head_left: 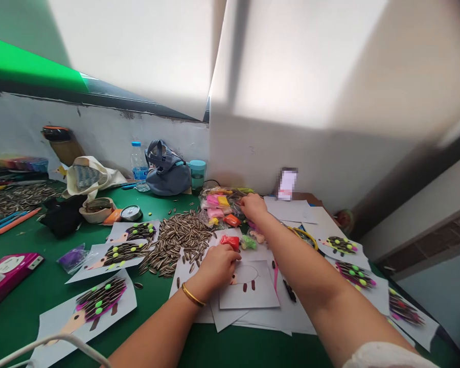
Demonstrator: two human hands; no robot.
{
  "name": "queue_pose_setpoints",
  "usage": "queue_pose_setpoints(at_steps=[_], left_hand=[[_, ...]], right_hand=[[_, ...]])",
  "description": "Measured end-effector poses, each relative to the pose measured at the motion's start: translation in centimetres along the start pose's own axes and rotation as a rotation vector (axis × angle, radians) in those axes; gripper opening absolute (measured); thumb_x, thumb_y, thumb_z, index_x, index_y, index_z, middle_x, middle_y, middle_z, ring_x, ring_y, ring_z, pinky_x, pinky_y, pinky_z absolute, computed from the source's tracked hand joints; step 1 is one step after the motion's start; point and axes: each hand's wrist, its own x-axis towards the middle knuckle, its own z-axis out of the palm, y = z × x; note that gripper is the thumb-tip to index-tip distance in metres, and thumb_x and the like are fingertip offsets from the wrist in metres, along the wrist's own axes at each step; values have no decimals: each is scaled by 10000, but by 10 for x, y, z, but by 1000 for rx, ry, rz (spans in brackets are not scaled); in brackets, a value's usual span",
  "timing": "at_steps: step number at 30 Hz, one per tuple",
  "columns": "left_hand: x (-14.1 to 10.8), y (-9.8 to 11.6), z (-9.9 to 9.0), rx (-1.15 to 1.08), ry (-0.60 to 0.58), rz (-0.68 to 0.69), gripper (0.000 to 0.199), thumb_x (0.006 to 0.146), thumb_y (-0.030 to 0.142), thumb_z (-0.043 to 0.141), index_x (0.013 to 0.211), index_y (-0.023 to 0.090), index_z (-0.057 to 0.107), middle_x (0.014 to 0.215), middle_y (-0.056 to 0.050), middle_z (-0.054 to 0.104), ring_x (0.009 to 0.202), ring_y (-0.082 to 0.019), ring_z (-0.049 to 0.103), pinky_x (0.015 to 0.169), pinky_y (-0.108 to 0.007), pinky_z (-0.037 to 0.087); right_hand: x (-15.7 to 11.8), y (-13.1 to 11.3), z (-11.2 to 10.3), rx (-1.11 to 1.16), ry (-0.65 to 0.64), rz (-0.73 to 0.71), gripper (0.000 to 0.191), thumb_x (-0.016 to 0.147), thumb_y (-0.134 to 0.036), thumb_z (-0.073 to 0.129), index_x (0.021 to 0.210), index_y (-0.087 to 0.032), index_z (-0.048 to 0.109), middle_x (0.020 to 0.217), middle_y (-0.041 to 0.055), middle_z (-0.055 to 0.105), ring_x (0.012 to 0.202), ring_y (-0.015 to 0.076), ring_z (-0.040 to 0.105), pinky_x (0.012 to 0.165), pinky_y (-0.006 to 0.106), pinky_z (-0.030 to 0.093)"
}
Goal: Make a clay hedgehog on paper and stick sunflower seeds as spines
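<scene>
My left hand rests at the upper left edge of a paper with a hedgehog outline, fingers curled together; whatever may be under them is hidden. Just beyond it lies a red clay packet, with a green clay packet to its right. Farther off, my right hand is at the right side of a clear plastic bag of colored clay packets. Its fingers are bent and closed at the bag's edge; the fingertips are partly hidden. A heap of striped sunflower seeds lies left of both hands.
Finished seed hedgehogs on paper flank both sides, including a left one and a right one. A black pen lies under my right forearm. Behind stand a water bottle, a blue bag, a teal-lidded cup and a phone.
</scene>
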Motion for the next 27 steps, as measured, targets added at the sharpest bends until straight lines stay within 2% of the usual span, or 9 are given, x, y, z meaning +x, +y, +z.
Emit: queue_pose_setpoints(at_steps=[4,14,20,24,27], left_hand=[[0,-1,2,-6,3,10,281,861,153,554,1020,239,769,991,-65,718,940,-213,638,837,-326,474],[-1,-2,3,5,15,28,278,866,163,550,1010,245,773,978,-56,716,921,-213,636,829,-323,474],[0,-1,3,30,10,25,289,860,166,543,1014,251,773,969,-64,713,904,-217,630,803,-326,472],[0,-2,3,29,3,24,303,846,159,543,1019,249,775,957,-69,711,895,-219,628,800,-327,478],[-1,-3,4,16,12,33,302,833,154,548,1011,242,776,951,-70,710,894,-221,630,801,-330,484]], right_hand=[[-5,5,-3,10,-12,15,250,904,-331,572,1070,-269,748,1146,85,660,1087,234,577,881,295,440],[-8,7,-8,-10,-12,48,244,897,-318,578,1048,-263,762,1154,98,676,1088,247,584,882,310,441],[1,-13,-12,-15,-8,-76,290,934,-321,513,1106,-252,736,1176,95,676,1127,244,569,925,313,427],[12,-34,-7,5,-57,-179,363,868,-378,624,1219,-296,671,1231,55,673,1118,223,591,915,276,432],[19,-46,1,4,-100,-185,465,785,-401,714,1229,-271,659,1209,83,687,1068,246,622,881,292,452]])
